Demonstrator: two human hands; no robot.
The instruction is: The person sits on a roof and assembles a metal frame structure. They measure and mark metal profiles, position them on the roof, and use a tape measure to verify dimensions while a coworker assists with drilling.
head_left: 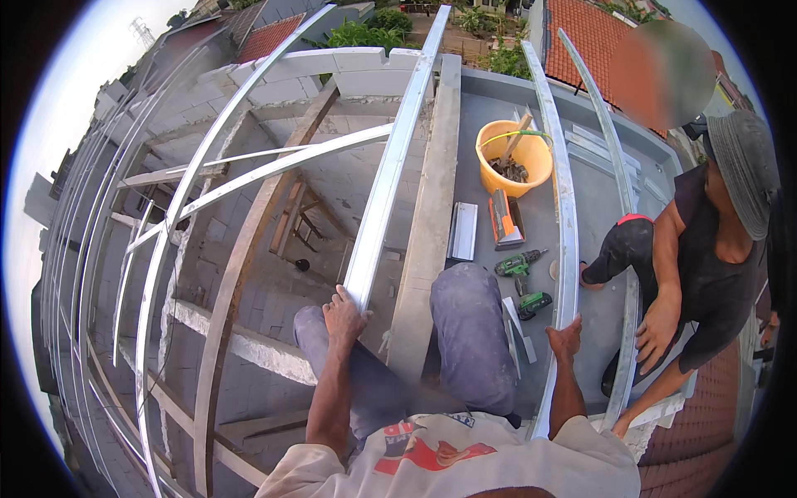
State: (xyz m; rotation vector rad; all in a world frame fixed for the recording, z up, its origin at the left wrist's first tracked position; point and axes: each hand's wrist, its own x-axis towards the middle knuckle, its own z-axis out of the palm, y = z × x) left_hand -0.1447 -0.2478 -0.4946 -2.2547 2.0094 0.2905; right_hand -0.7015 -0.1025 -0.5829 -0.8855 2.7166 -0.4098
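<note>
I sit astride a concrete beam (425, 224) with an arm toward each side. My left hand (343, 315) is closed on the near part of a shiny metal channel (400, 158) that slopes away from me. My right hand (565, 339) is closed around the edge of a second metal channel (566, 207), to my right. Between the two channels, a green cordless drill (518, 266) lies on the grey slab, its battery toward me. Beyond the drill is an open box (506, 224) with an orange-and-black thing in it. Short metal offcuts (519, 332) lie beside my right knee.
A yellow bucket (531, 173) with dark small pieces and a stick stands on the slab. At right, a co-worker in a hat (747, 178) crouches by another metal channel (610, 133). On the left, wooden beams (249, 249) and metal members (166, 241) span a deep open drop.
</note>
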